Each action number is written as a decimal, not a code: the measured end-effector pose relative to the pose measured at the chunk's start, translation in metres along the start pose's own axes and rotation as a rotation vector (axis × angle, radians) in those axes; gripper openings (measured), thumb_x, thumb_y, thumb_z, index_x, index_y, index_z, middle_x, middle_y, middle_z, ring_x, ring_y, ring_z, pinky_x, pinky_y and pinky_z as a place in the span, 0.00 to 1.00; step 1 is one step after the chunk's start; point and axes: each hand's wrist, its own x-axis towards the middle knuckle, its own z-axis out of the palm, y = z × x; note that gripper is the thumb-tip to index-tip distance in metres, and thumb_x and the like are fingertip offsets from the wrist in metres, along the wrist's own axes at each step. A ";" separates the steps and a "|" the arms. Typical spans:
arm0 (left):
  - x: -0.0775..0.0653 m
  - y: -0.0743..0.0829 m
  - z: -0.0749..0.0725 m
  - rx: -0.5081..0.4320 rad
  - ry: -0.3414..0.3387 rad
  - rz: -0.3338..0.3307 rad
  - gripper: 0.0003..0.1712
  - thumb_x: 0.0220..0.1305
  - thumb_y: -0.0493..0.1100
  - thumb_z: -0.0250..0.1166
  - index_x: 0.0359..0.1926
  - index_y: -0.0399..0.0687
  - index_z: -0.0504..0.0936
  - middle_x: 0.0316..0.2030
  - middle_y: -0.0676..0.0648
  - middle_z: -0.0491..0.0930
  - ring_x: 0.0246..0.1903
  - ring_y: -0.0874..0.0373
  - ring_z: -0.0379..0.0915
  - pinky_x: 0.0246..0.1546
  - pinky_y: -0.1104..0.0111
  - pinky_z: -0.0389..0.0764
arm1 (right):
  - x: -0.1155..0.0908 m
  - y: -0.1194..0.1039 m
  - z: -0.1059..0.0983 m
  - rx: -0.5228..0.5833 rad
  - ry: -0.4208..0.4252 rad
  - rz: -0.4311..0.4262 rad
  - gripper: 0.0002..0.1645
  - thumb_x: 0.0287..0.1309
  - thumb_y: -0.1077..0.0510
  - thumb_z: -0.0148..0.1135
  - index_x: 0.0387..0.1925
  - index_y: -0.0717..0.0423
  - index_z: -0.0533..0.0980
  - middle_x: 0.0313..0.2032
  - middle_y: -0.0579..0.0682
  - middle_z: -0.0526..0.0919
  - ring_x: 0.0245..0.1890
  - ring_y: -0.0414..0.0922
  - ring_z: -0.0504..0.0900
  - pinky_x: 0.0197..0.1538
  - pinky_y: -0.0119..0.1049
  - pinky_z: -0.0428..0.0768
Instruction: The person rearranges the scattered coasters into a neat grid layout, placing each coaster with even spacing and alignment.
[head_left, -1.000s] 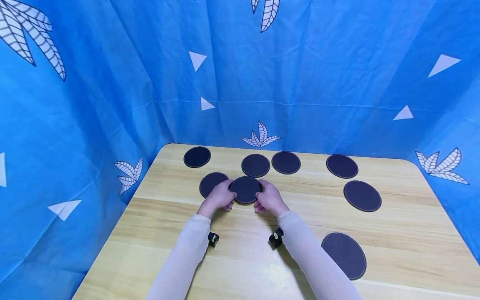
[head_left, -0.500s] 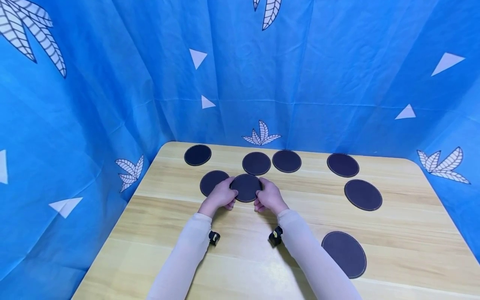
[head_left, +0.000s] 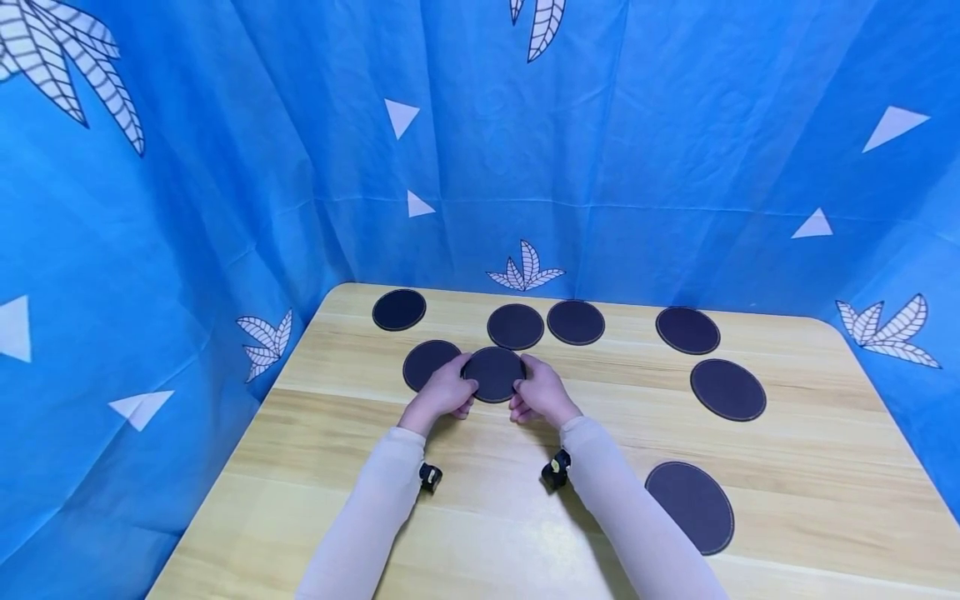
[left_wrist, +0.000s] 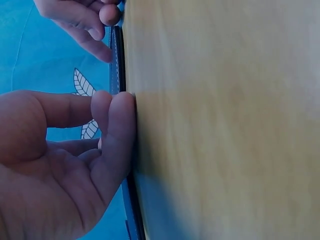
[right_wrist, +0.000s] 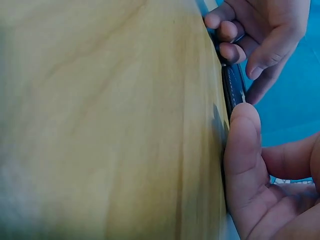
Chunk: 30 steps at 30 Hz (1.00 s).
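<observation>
Head view shifted slightly; left fingers (head_left: 456,364), right fingers (head_left: 534,364) pinch dark disc (head_left: 494,375); table (head_left: 487,525) contact unclear.

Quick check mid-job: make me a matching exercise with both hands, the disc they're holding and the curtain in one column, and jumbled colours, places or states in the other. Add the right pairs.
Column one
1. Left hand
2. Right hand
3. Held disc
4. Curtain

Column two
A. Blue, printed with a white pattern
B. Gripping at the right edge, as the head view shows it
C. Dark and round, gripped from both sides
D. Gripping at the left edge, as the head view shows it

Right pairs: 1-D, 2-B, 3-C, 4-A
</observation>
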 end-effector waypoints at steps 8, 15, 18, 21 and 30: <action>-0.015 0.005 0.011 -0.013 -0.014 0.031 0.37 0.73 0.37 0.54 0.79 0.47 0.56 0.22 0.42 0.80 0.17 0.54 0.77 0.21 0.63 0.83 | -0.013 -0.001 -0.008 -0.004 0.007 -0.033 0.42 0.71 0.69 0.49 0.80 0.54 0.47 0.22 0.61 0.80 0.14 0.47 0.79 0.23 0.41 0.84; -0.031 0.013 0.032 -0.051 -0.103 0.064 0.27 0.74 0.36 0.53 0.72 0.41 0.68 0.25 0.40 0.82 0.20 0.54 0.78 0.21 0.64 0.82 | -0.037 -0.007 -0.027 -0.035 0.021 -0.092 0.38 0.73 0.66 0.49 0.79 0.58 0.51 0.22 0.61 0.81 0.15 0.48 0.81 0.25 0.42 0.85; -0.037 0.018 0.044 -0.100 -0.149 0.066 0.24 0.74 0.36 0.53 0.68 0.39 0.72 0.26 0.39 0.82 0.21 0.54 0.78 0.20 0.65 0.81 | -0.051 -0.009 -0.041 -0.054 0.019 -0.093 0.36 0.74 0.63 0.51 0.78 0.59 0.53 0.24 0.63 0.81 0.16 0.48 0.81 0.26 0.43 0.85; -0.042 0.024 0.057 -0.148 -0.193 0.074 0.22 0.74 0.35 0.54 0.66 0.37 0.73 0.27 0.38 0.81 0.20 0.55 0.77 0.19 0.66 0.80 | -0.066 -0.007 -0.058 -0.086 0.023 -0.100 0.34 0.74 0.63 0.51 0.77 0.63 0.56 0.25 0.65 0.81 0.17 0.48 0.81 0.27 0.45 0.85; -0.061 0.035 0.103 -0.146 -0.241 0.057 0.18 0.71 0.34 0.54 0.58 0.35 0.78 0.24 0.41 0.81 0.17 0.56 0.77 0.17 0.69 0.78 | -0.111 0.011 -0.107 -0.156 0.086 -0.092 0.29 0.74 0.58 0.53 0.69 0.70 0.65 0.24 0.58 0.81 0.18 0.48 0.80 0.25 0.45 0.84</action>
